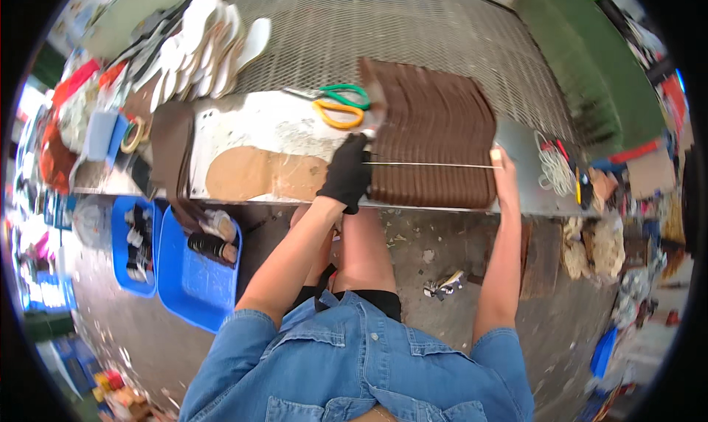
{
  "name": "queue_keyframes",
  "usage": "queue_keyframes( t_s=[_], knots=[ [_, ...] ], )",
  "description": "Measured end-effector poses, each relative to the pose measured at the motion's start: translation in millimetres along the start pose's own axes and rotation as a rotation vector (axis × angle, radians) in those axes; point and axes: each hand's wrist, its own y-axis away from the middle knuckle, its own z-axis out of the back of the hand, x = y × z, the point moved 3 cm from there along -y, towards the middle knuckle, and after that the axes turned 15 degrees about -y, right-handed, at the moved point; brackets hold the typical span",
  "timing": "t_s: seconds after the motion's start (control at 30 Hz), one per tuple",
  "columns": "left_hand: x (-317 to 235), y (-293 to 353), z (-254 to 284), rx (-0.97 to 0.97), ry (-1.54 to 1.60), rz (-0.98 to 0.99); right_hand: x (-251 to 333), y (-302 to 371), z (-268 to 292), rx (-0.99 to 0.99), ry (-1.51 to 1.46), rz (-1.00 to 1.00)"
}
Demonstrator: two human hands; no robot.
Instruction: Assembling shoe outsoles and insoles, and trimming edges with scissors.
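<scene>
My left hand [346,173], in a black glove, grips one end of a thin metal rod [431,165] at the left side of a row of brown shoe insoles [435,127]. My right hand [504,168], bare, holds the rod's other end at the right side of the row. The rod lies across the front part of the overlapping insoles. They rest on a worn metal bench [251,123]. A tan sole-shaped cutout [254,173] lies on the bench left of my gloved hand.
Green and yellow-handled scissors [341,103] lie behind my left hand. White insoles [210,42] are stacked at the back left on wire mesh [383,20]. Blue bins [188,274] stand on the floor at the left. White cords [549,168] lie at the right.
</scene>
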Motion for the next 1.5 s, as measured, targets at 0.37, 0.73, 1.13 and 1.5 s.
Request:
queue_keyframes(
  t_s=[0.37,0.73,1.13,1.5],
  knots=[
    [26,-86,18,0.599,-0.203,-0.074,-24,-53,20,0.439,-0.093,-0.091],
    [-34,13,-5,-0.165,-0.211,0.196,-26,-33,7,0.376,0.328,-0.147],
    [-92,28,35,-0.208,-0.062,-0.385,-48,-64,96,-0.171,-0.06,0.569],
    [-77,150,160,-0.415,-0.175,-0.32,91,108,-157,0.3,-0.575,0.631]
  ],
)
